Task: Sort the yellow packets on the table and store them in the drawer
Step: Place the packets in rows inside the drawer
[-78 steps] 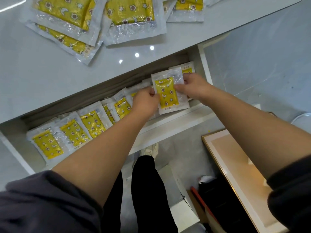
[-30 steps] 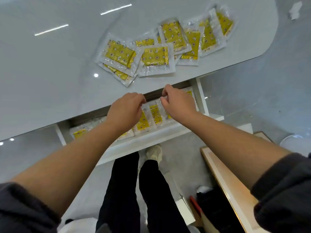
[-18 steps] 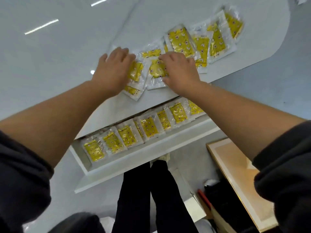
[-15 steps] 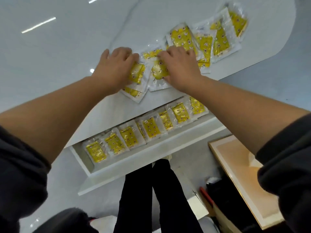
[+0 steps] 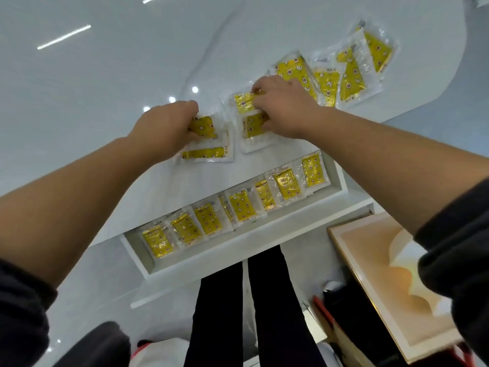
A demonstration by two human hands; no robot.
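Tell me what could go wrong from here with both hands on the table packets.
1. The left hand and right hand each grip overlapping yellow packets; the glossy wrappers could slide apart and one could drop.
2. They lie near the table edge above the open drawer; a slipped packet might land askew on the stored row or miss the drawer altogether.

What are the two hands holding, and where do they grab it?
The left hand grips a yellow packet by its left end; the right hand grips another packet by its right end.
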